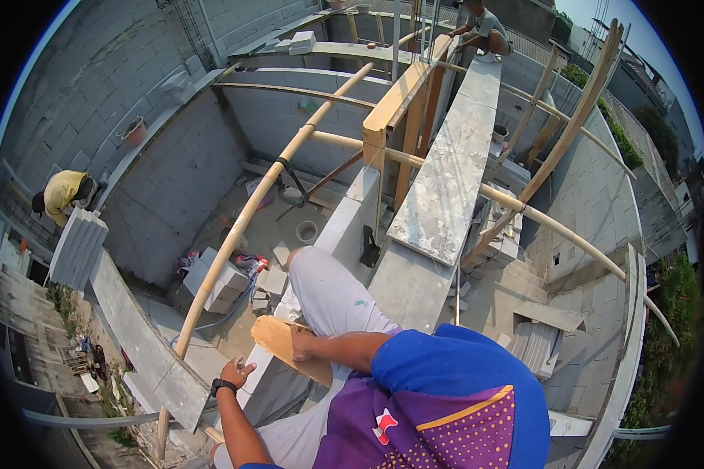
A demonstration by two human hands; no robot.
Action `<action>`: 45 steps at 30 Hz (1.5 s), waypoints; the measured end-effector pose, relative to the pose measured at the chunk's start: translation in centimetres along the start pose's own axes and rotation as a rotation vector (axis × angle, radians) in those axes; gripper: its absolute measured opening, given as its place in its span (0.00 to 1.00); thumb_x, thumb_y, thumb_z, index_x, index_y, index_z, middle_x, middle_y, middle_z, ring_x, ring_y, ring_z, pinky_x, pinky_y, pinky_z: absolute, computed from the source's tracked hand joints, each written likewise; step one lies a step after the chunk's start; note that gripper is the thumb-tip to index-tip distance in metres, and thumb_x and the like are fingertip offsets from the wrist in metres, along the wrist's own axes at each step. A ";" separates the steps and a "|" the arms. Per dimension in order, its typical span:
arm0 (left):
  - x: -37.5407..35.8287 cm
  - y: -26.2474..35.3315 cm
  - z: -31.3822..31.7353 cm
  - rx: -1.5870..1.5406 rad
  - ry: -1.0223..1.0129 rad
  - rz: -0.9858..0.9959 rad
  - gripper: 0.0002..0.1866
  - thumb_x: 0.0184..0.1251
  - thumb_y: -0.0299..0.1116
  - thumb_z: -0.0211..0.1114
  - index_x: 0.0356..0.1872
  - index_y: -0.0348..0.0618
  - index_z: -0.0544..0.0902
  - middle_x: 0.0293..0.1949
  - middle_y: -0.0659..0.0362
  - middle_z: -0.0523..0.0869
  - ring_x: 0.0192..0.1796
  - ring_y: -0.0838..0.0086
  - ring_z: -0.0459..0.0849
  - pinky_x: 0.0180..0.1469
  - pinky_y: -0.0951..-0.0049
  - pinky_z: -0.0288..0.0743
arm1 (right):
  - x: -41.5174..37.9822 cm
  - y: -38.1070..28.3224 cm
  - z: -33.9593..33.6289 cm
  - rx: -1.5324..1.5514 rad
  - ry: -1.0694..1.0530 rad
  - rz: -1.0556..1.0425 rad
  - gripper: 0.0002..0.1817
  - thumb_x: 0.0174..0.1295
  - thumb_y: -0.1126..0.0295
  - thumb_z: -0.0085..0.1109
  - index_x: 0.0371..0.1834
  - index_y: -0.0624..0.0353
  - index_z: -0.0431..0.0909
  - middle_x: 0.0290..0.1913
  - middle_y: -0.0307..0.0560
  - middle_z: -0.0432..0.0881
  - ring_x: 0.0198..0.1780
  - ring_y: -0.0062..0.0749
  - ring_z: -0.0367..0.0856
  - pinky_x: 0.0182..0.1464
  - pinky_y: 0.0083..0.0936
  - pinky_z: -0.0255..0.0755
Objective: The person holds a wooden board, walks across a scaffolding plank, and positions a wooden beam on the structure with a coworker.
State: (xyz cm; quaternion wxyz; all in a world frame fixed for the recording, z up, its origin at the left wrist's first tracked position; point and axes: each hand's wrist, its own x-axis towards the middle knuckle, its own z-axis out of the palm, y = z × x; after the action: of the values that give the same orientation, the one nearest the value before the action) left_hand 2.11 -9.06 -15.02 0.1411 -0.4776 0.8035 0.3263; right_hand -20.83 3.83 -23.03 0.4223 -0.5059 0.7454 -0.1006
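My right hand [303, 346] reaches across my body and grips a short, flat wooden board [269, 333] by its edge. The board lies slanted over the top of a light grey block wall [256, 381], between my legs. Beside that wall my left hand [236, 372], with a dark watch at the wrist, is held with its fingers apart and nothing in it. It hovers left of the board, not touching it. Part of the board is hidden by my right forearm.
Bamboo poles [250, 211] cross the open rooms below. A dusty plank walkway [446, 172] runs away on the right, beside a timber-formed beam [405, 92]. Stacked blocks [215, 277] stand on the floor below. One worker [64, 195] is at the left, another [483, 31] far ahead.
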 end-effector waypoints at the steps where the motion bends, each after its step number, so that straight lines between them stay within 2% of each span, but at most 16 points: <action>1: 0.0 0.0 0.0 -0.001 0.003 -0.001 0.47 0.57 0.59 0.73 0.67 0.30 0.72 0.51 0.38 0.86 0.55 0.53 0.87 0.60 0.61 0.77 | 0.1 -0.1 0.2 -0.005 0.007 -0.003 0.62 0.47 0.61 0.73 0.74 0.79 0.37 0.49 0.73 0.81 0.50 0.60 0.84 0.52 0.44 0.79; 4: -0.1 0.2 -0.1 -0.003 -0.006 0.002 0.47 0.57 0.59 0.73 0.67 0.30 0.72 0.52 0.38 0.86 0.55 0.52 0.86 0.60 0.61 0.77 | 1.5 -0.2 3.2 -0.167 0.160 0.047 0.62 0.47 0.61 0.73 0.73 0.80 0.37 0.49 0.74 0.81 0.50 0.60 0.84 0.52 0.44 0.79; 6: -0.2 0.4 -0.2 0.008 -0.009 -0.002 0.47 0.57 0.59 0.73 0.67 0.29 0.72 0.51 0.38 0.86 0.55 0.52 0.86 0.60 0.61 0.77 | 2.2 -0.9 5.3 -0.378 0.376 0.233 0.62 0.47 0.60 0.73 0.73 0.80 0.36 0.49 0.74 0.81 0.50 0.60 0.84 0.52 0.44 0.79; 8: -0.2 0.5 -0.2 0.013 -0.010 0.003 0.47 0.57 0.59 0.73 0.67 0.28 0.72 0.52 0.38 0.86 0.55 0.52 0.86 0.60 0.61 0.77 | 2.4 -0.6 5.6 -0.384 0.338 0.242 0.61 0.48 0.60 0.72 0.73 0.81 0.37 0.49 0.75 0.81 0.51 0.61 0.84 0.53 0.44 0.79; 10: 0.0 -0.1 0.0 0.014 -0.006 0.016 0.47 0.57 0.58 0.73 0.66 0.26 0.72 0.52 0.37 0.86 0.55 0.53 0.86 0.59 0.62 0.77 | -1.3 0.3 -1.2 -0.017 -0.036 0.011 0.61 0.49 0.58 0.71 0.73 0.81 0.37 0.49 0.76 0.81 0.51 0.61 0.84 0.53 0.44 0.78; 11: 0.1 -0.3 0.1 0.006 -0.008 0.012 0.47 0.57 0.59 0.73 0.66 0.26 0.72 0.52 0.37 0.86 0.55 0.53 0.86 0.59 0.62 0.77 | -1.8 0.3 -2.1 0.040 -0.094 -0.005 0.61 0.49 0.58 0.71 0.73 0.81 0.36 0.49 0.76 0.80 0.51 0.61 0.84 0.53 0.44 0.78; 25: 0.1 -0.3 0.3 0.006 0.000 -0.004 0.47 0.56 0.58 0.74 0.67 0.29 0.73 0.52 0.39 0.86 0.55 0.52 0.86 0.60 0.61 0.77 | -1.2 -0.2 -1.5 0.022 -0.086 -0.009 0.62 0.50 0.57 0.70 0.74 0.81 0.34 0.52 0.78 0.78 0.54 0.63 0.82 0.56 0.44 0.77; 28: 0.0 -0.1 0.1 0.001 -0.022 -0.008 0.47 0.57 0.57 0.73 0.67 0.26 0.71 0.53 0.39 0.86 0.56 0.54 0.86 0.61 0.62 0.76 | -1.1 -0.4 -1.4 0.021 -0.083 -0.011 0.62 0.50 0.57 0.70 0.74 0.81 0.34 0.53 0.78 0.78 0.54 0.63 0.82 0.56 0.44 0.77; 45: 0.4 -0.3 0.2 0.001 -0.014 -0.007 0.48 0.56 0.56 0.74 0.67 0.25 0.70 0.53 0.38 0.86 0.56 0.54 0.86 0.61 0.63 0.76 | -1.3 0.0 -1.5 -0.001 -0.083 -0.011 0.63 0.51 0.56 0.69 0.75 0.80 0.31 0.57 0.80 0.75 0.57 0.65 0.80 0.59 0.45 0.76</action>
State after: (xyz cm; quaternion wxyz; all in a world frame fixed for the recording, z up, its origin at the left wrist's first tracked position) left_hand 2.21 -9.30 -15.48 0.1480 -0.4781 0.8010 0.3286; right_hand -21.76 4.51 -21.35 0.4520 -0.5139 0.7246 -0.0813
